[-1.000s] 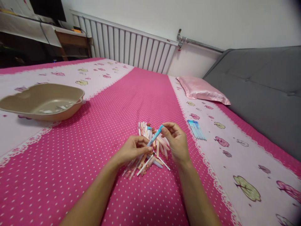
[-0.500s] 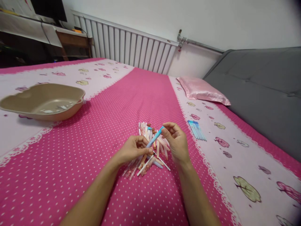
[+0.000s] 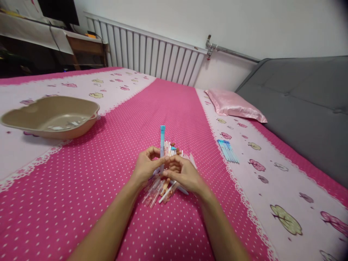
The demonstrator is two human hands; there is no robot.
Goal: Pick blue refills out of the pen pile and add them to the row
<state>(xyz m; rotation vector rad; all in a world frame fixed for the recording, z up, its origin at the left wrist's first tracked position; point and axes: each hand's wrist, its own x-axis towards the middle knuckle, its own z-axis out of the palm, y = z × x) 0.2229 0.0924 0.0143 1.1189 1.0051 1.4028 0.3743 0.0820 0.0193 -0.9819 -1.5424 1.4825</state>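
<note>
Left hand [image 3: 145, 167] and right hand [image 3: 182, 173] pinching upright blue pen [image 3: 162, 139] — lower end hidden, pen pile [image 3: 165, 186] half-covered

Smooth glossy plastic blue pen [image 3: 162, 145] pinched upright between my left hand [image 3: 145, 168] and right hand [image 3: 183, 174]; under them, matt dotted cloth bedspread [image 3: 108, 174]; left of my hands, satin-sheen plastic basin [image 3: 51, 117]; right, shiny satin pillow [image 3: 235, 105].
</note>
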